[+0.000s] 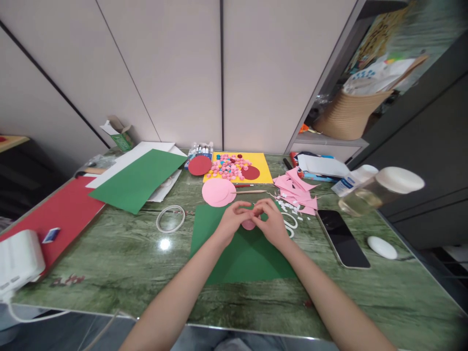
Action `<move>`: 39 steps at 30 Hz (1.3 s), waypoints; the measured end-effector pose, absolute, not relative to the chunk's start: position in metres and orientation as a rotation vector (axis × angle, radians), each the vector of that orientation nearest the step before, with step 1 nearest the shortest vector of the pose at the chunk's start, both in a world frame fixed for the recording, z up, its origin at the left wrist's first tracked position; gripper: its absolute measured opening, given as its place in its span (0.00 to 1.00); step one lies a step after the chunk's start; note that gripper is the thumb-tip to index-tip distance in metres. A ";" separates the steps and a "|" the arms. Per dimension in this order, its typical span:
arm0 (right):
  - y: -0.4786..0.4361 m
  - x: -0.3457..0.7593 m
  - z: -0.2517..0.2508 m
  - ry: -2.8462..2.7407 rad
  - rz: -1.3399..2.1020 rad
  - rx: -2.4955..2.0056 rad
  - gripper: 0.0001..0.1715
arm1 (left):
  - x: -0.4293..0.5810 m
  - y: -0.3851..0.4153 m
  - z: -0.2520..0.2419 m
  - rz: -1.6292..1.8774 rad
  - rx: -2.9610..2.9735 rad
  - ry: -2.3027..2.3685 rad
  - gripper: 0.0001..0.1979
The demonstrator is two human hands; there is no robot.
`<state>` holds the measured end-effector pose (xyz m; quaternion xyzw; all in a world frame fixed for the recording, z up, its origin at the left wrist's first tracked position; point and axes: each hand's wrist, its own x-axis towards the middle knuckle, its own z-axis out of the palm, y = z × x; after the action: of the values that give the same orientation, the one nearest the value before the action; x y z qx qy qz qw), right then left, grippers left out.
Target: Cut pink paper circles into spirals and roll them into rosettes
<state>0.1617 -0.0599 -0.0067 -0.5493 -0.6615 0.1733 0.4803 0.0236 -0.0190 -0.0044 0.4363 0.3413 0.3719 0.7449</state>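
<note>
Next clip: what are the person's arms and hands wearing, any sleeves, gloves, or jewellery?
No sleeves show: the left forearm and right forearm are bare as far as the picture reaches. The left hand and right hand have no gloves, and no watch or bracelet shows at either wrist. Rings: too small to tell.

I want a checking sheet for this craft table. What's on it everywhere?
Surface: green marbled table, glossy.
Job's things: small pink piece above a green sheet.
Clutter: pink circle, pink scraps, yellow sheet with tiny pieces, phone, red sheet.
Hands: left hand and right hand both pinch the small pink piece with their fingers.
Cables: white coiled loop; white cord at near left edge.
Surroundings: pale wall panels; basket on a shelf.
</note>
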 end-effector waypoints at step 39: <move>-0.058 0.165 -0.013 -1.763 0.387 -1.285 0.11 | 0.020 -0.015 -0.001 0.848 0.958 0.766 0.17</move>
<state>0.1653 -0.0580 -0.0126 -0.5188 -0.7119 0.1565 0.4467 0.0205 -0.0148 -0.0007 0.4356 0.3485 0.3860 0.7347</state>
